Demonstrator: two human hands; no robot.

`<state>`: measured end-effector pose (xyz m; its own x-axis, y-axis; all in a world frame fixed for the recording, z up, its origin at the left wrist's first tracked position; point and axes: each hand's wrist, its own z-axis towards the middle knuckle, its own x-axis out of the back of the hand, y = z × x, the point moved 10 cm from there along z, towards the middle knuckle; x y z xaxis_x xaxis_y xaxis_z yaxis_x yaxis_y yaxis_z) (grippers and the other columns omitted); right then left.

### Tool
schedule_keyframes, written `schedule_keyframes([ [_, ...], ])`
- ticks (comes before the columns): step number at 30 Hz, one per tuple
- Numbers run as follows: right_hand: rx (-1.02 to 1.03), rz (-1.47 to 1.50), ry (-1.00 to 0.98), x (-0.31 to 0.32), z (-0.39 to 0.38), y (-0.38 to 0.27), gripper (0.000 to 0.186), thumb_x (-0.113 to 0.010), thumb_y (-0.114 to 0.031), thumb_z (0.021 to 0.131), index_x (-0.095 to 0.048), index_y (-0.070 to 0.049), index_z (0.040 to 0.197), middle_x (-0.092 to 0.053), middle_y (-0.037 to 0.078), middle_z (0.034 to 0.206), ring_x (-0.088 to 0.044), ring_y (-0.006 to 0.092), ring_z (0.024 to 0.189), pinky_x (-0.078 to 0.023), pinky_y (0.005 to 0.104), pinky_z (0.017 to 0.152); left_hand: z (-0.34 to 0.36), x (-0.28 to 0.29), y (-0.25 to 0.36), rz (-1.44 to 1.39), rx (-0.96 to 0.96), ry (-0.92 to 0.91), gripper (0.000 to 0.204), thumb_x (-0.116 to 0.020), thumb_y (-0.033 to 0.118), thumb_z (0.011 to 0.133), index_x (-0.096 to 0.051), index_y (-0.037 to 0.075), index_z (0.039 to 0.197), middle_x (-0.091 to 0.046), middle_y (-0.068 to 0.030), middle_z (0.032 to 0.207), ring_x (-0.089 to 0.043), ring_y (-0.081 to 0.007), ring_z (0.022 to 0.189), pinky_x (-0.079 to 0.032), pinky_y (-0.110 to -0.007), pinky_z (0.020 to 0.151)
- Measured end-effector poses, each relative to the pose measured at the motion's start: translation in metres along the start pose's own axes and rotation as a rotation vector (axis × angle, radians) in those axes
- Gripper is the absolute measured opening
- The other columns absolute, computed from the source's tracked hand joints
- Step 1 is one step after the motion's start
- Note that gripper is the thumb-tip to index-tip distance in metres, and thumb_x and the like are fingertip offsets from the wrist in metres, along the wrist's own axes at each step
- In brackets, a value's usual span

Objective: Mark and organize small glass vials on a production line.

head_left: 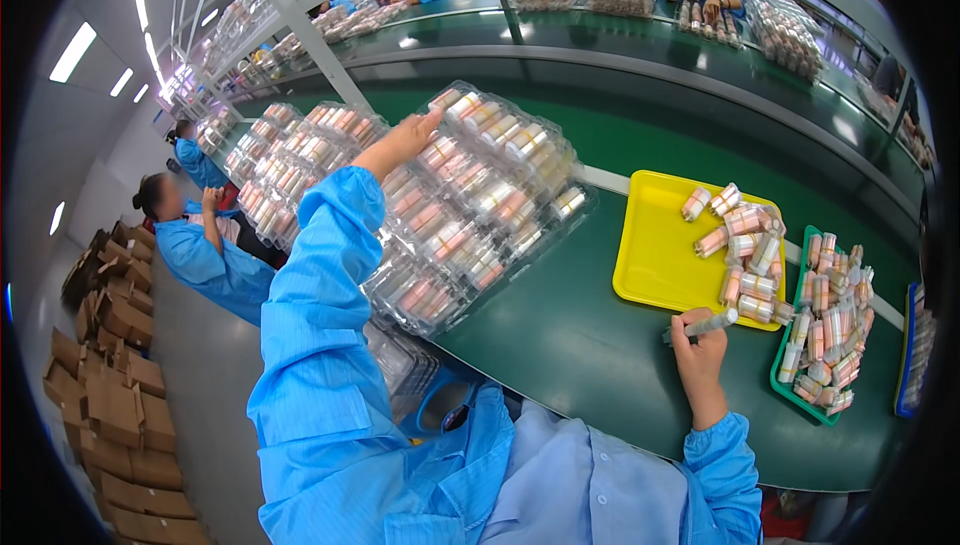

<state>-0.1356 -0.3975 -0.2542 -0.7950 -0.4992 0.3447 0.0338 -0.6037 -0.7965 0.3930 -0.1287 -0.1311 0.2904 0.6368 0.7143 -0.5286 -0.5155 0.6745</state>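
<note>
My left hand (410, 138) reaches out to the far-left stack and pinches the edge of the top clear plastic tray (500, 130). That tray holds rows of small pink and white cylinders with yellowish bands. More filled clear trays (425, 215) lie stacked beside and below it. My right hand (700, 357) is closed round a pale grey, pen-like tube (712, 324), just off the near edge of a yellow tray (650, 245). Loose banded cylinders (757, 285) lie heaped along the right side of the yellow tray.
A green tray (778, 370) full of similar cylinders stands right of the yellow one, with a blue tray (911, 345) beyond. The green table (560, 345) curves round me. Cardboard boxes (120, 405) pile up at left. A co-worker (205, 245) sits left; others work across the belt.
</note>
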Motion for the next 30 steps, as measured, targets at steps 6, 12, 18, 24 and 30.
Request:
schedule_keyframes([
  [6,0.026,-0.017,-0.008,0.003,0.004,-0.007,0.015,-0.078,-0.004,0.086,-0.063,-0.003,0.082,-0.065,0.009,0.074,-0.062,0.0226,0.064,-0.048,0.0341,0.061,0.008,0.044,0.046,0.268,-0.048,0.272,0.084,-0.049,0.061,0.102,-0.045,-0.007,0.150,-0.035,-0.0311,0.161,-0.026,-0.0479,0.152,-0.022,-0.049,0.126],
  [12,0.028,-0.034,-0.077,-0.009,-0.001,0.001,0.016,-0.081,-0.012,0.084,-0.066,-0.005,0.082,-0.066,0.010,0.076,-0.065,0.0274,0.066,-0.052,0.0392,0.061,-0.117,-0.045,0.243,0.364,-0.454,-0.028,0.039,-0.055,0.025,0.106,-0.060,0.002,0.138,-0.061,-0.0205,0.141,-0.053,-0.0348,0.137,-0.041,-0.041,0.113],
  [18,0.255,-0.101,-0.136,-0.017,0.000,-0.031,0.018,-0.083,-0.013,0.083,-0.066,-0.006,0.082,-0.066,0.008,0.078,-0.064,0.0274,0.068,-0.052,0.0381,0.061,-0.165,-0.233,0.296,0.052,-0.634,-0.184,0.020,-0.064,0.016,0.098,-0.070,0.002,0.111,-0.072,-0.0193,0.104,-0.070,-0.0390,0.097,-0.056,-0.043,0.083],
  [24,0.254,-0.136,-0.117,-0.009,0.002,-0.026,0.020,-0.083,-0.013,0.082,-0.065,-0.006,0.082,-0.064,0.009,0.079,-0.063,0.0285,0.069,-0.051,0.0397,0.060,-0.128,-0.408,0.291,0.136,-0.492,-0.214,0.030,-0.076,0.026,0.090,-0.062,0.003,0.103,-0.069,-0.0209,0.092,-0.067,-0.0428,0.088,-0.053,-0.050,0.076],
  [30,0.205,-0.117,-0.076,0.000,0.007,-0.018,0.022,-0.082,-0.013,0.078,-0.064,-0.005,0.087,-0.064,0.011,0.083,-0.063,0.0312,0.074,-0.051,0.0425,0.064,-0.138,-0.388,0.273,-0.038,-0.497,-0.193,0.032,-0.079,0.024,0.085,-0.064,0.004,0.105,-0.067,-0.0178,0.096,-0.066,-0.0396,0.092,-0.052,-0.048,0.078],
])
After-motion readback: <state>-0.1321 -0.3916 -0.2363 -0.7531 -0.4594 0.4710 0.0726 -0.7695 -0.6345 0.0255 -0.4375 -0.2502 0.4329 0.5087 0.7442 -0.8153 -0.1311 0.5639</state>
